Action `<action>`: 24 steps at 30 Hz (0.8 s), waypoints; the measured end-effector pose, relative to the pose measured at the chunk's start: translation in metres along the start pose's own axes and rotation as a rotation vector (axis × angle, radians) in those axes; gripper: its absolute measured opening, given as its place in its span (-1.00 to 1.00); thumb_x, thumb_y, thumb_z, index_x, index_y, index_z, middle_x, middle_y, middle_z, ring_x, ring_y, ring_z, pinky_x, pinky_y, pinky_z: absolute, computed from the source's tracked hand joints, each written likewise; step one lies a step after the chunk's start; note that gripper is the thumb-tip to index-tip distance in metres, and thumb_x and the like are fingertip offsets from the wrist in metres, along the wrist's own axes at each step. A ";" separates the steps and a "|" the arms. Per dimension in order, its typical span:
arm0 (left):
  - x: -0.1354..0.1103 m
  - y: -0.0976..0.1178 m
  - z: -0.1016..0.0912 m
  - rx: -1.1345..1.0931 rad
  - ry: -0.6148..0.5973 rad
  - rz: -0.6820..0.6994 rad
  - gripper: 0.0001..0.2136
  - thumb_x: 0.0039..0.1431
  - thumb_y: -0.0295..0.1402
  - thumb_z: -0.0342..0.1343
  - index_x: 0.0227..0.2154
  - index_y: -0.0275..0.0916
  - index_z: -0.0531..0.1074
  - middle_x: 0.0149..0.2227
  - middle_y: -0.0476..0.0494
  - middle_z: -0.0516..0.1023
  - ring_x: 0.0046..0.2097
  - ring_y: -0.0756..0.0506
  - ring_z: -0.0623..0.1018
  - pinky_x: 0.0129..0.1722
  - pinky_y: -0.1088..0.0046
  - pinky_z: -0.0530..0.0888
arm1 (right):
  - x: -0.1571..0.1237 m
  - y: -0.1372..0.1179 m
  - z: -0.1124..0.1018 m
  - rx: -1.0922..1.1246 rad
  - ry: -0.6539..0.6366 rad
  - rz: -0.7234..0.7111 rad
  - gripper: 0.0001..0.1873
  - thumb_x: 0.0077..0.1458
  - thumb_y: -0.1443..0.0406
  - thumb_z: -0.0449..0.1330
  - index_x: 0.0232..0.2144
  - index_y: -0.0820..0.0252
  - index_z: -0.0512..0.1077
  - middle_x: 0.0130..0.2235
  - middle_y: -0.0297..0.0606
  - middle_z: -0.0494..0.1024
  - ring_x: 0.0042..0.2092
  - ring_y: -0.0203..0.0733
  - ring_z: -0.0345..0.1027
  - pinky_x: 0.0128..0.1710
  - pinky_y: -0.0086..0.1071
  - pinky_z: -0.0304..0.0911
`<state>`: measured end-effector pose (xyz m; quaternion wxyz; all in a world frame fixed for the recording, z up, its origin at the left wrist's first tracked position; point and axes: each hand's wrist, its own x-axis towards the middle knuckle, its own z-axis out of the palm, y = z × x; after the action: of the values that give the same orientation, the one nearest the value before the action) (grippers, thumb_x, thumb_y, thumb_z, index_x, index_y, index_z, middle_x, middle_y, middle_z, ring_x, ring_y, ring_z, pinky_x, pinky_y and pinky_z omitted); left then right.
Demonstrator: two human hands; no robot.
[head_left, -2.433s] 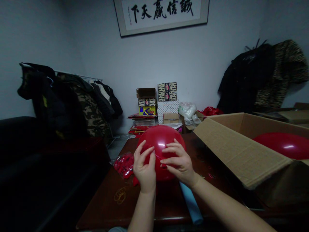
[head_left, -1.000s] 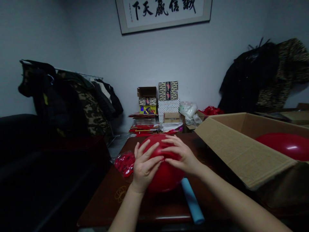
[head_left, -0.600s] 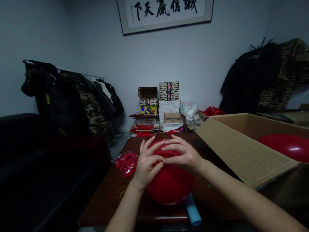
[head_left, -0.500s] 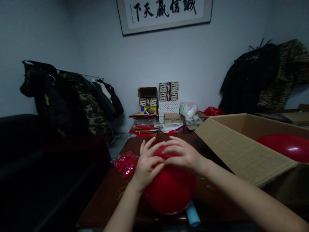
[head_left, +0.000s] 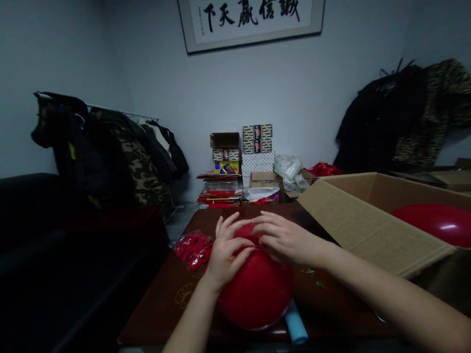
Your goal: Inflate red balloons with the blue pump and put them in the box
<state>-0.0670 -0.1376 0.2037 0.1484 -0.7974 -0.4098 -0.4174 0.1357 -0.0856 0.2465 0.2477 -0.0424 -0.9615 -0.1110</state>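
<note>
An inflated red balloon [head_left: 257, 289] rests low over the dark wooden table [head_left: 165, 304], near its front edge. My left hand [head_left: 226, 252] and my right hand [head_left: 285, 240] sit together on its far top, fingers curled and pinching the balloon's neck between them. The neck itself is hidden by my fingers. A light blue tube [head_left: 296, 328] pokes out from under the balloon.
A bag of red uninflated balloons [head_left: 193, 247] and some rubber bands [head_left: 183, 295] lie left of my hands. An open cardboard box [head_left: 368, 230] at the right holds another red balloon [head_left: 437, 223]. Stacked boxes [head_left: 255, 154] stand at the table's far end. Coats hang left and right.
The balloon has been turned over and lowered toward the table's front edge, so its neck went from facing me to the far top. Both hands stayed on the neck.
</note>
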 end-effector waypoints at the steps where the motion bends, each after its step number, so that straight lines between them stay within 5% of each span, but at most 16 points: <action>1: 0.000 0.000 0.000 0.007 0.000 0.000 -0.91 0.03 -0.43 0.11 -0.44 -0.14 0.51 0.00 -0.12 0.41 0.16 -0.21 0.18 0.14 -0.09 -0.01 | -0.003 0.000 -0.001 0.065 0.012 0.021 -0.85 0.09 0.37 0.02 -0.28 0.16 0.35 -0.08 -0.20 0.38 0.16 -0.14 0.00 0.16 -0.09 -0.03; 6: -0.001 0.002 0.001 0.067 0.000 0.009 -0.90 0.06 -0.43 0.08 -0.42 -0.14 0.49 -0.06 -0.09 0.46 0.14 -0.18 0.21 0.15 -0.08 -0.07 | -0.017 0.007 0.006 0.286 0.210 0.188 -0.91 0.03 0.38 0.03 -0.36 0.10 0.28 -0.17 -0.25 0.41 0.09 -0.13 0.11 0.11 -0.07 0.03; 12: 0.003 0.010 0.005 0.119 0.005 0.035 -0.91 0.06 -0.42 0.09 -0.42 -0.14 0.48 -0.07 -0.08 0.47 0.13 -0.18 0.22 0.15 -0.10 -0.11 | -0.023 0.012 0.019 0.023 0.525 0.316 -0.90 0.01 0.36 0.04 -0.35 0.09 0.26 -0.09 -0.26 0.38 0.12 -0.06 0.06 0.17 0.12 -0.25; 24: 0.005 0.026 0.012 0.123 0.013 0.030 -0.90 0.06 -0.45 0.05 -0.40 -0.16 0.46 -0.09 -0.14 0.44 0.09 -0.19 0.27 0.15 -0.09 -0.08 | -0.017 0.018 0.030 -0.209 0.370 0.324 -0.89 -0.05 0.35 0.09 -0.39 0.10 0.35 -0.05 -0.22 0.40 0.16 0.00 0.01 0.16 0.18 -0.40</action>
<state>-0.0384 -0.1444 0.2033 0.2061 -0.7901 -0.4216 -0.3942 0.1388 -0.0615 0.2163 0.4283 -0.1998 -0.8639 -0.1743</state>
